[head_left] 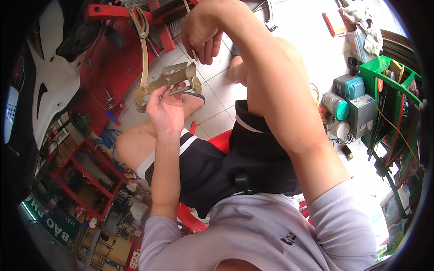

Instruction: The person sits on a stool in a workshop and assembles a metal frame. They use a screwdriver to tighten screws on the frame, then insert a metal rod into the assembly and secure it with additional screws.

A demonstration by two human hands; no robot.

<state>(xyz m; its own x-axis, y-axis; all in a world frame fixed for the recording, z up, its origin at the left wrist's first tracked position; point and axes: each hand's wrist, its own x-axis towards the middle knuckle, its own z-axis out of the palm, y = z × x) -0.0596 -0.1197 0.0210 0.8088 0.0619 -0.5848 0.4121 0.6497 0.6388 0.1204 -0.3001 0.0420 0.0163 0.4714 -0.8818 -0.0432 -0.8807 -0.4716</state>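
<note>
Gripping flat brass-toned metal bracket [169, 81], left hand [165, 110].

The left hand [165, 110] holds a dull brass-coloured metal bracket [174, 80] with a matt, worn face and a smooth grey steel rod [177, 91]. The right hand [201, 34] grips a thin, yellowish stick-like tool [195, 55]. Below them lie glossy white floor tiles [217, 108] and a shiny red plastic chair [221, 141].
</note>
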